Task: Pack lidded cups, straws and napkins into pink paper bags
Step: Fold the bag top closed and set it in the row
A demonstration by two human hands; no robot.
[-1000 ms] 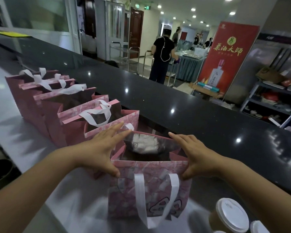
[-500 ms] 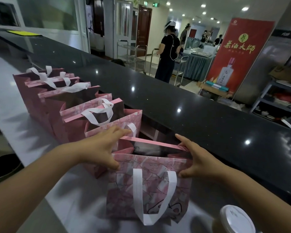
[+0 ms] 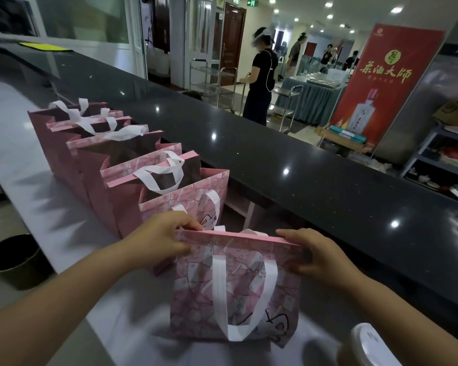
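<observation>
In the lower centre of the frame we hold a pink patterned paper bag with white ribbon handles [image 3: 241, 294], standing upright on the pale grey counter [image 3: 16, 143]. Our left hand [image 3: 161, 241] pinches its top left corner, fingers curled over the rim. Our right hand [image 3: 320, 257] grips the top right corner, thumb on the near face and fingers over the edge. The mouth is pressed nearly flat; we cannot tell what is inside. A row of similar pink paper bags [image 3: 169, 202] runs toward the upper left, the nearest just behind ours. A white-lidded paper cup [image 3: 365, 344] sits at the lower right edge.
</observation>
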